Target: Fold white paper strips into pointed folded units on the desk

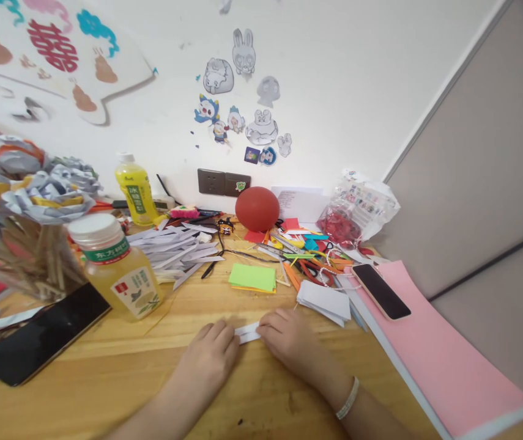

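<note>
A narrow strip of white paper (247, 333), seemingly folded, lies low over the wooden table between my two hands. My left hand (215, 351) is closed on its left end, the fingers curled over the paper. At the other end, my right hand (284, 336) pinches the strip, and a bracelet circles that wrist. Just beyond the right hand sits a stack of white paper slips (324, 299). A stack of green paper (252, 277), with yellow sheets under it, lies ahead of both hands. The fingertips are partly hidden by the hands themselves.
Folded white strips (174, 250) are heaped behind a juice bottle (118, 269); a yellow drink bottle (136, 189) stands farther back. A red balloon (257, 209) rests near the wall. One phone (382, 292) lies on pink paper (449, 348), a dark tablet-like device (45, 333) at left.
</note>
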Demonstrator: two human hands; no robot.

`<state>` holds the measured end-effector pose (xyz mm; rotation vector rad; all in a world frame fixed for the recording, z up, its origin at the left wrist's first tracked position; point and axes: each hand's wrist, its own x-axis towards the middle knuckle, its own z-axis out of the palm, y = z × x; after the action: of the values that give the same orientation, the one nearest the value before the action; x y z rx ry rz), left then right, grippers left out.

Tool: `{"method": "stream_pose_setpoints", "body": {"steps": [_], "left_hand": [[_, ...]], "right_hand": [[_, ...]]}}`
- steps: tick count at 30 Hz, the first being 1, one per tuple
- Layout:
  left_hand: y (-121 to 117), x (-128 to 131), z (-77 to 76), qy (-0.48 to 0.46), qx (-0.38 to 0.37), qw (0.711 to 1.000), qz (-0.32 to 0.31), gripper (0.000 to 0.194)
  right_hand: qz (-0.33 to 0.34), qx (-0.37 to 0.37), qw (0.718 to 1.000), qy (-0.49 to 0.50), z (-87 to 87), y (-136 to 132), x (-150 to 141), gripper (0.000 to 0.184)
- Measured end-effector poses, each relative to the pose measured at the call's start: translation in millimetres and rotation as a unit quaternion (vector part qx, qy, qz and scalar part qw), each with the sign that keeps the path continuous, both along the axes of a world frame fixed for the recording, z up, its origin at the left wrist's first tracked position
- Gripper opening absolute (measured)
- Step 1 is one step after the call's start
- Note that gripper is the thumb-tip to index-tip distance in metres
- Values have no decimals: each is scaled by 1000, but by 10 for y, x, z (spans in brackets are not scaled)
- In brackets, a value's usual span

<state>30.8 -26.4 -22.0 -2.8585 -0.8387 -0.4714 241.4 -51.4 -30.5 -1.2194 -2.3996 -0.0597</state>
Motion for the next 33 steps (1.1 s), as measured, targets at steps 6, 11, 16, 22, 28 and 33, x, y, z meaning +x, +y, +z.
{"method": "stream_pose_setpoints", "body": {"steps": [6, 11, 16, 22, 28, 33], "left_hand": [[99, 34, 43, -43, -73, 996, 17, 22], [168, 83, 119, -106, -194, 969, 109, 17], [160, 122, 127, -86, -194, 968, 132, 13], [175, 88, 12, -80, -174, 978, 86, 9], [84, 69, -74, -99, -80, 992, -8, 23], [55, 37, -17, -133, -183, 973, 45, 21]], "right_hand": [[-56, -57, 994, 68, 58, 2, -81, 15], [-125, -129, 969, 171, 50, 61, -127, 10], [-172, -145, 962, 157, 51, 80, -116, 13], [-124, -143, 969, 157, 49, 65, -110, 13], [-27, -49, 998, 31, 66, -17, -153, 5], [-4, 1, 1000, 30, 57, -62, -143, 20]]}}
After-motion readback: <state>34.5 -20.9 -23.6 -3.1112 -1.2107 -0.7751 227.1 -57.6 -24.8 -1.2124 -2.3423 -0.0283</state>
